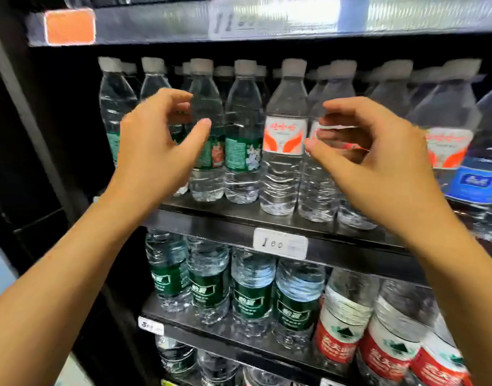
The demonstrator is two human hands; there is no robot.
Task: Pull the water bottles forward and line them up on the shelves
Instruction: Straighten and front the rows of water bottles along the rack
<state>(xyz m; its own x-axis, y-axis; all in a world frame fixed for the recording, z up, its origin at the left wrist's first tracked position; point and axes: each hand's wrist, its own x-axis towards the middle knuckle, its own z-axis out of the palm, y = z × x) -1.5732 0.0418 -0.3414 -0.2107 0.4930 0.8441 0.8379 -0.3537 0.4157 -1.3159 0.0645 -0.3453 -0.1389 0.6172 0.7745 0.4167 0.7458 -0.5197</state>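
Clear water bottles stand in rows on a black shelf (239, 218). Green-labelled bottles (243, 140) fill its left part and bottles with white and orange labels (284, 135) stand to their right. My left hand (155, 143) hovers in front of the green-labelled bottles, fingers curled and apart, holding nothing. In front of an orange-labelled bottle (317, 190) my right hand (378, 160) is also curled with fingers apart, and it hides much of that bottle. Neither hand visibly touches a bottle.
A price tag (280, 243) sits on the shelf's front edge. On the shelf below stand dark-green-labelled bottles (251, 296) and red-labelled bottles (342, 330). A blue-labelled bottle (478, 179) stands at far right. The cabinet's black frame (30, 121) runs down the left side.
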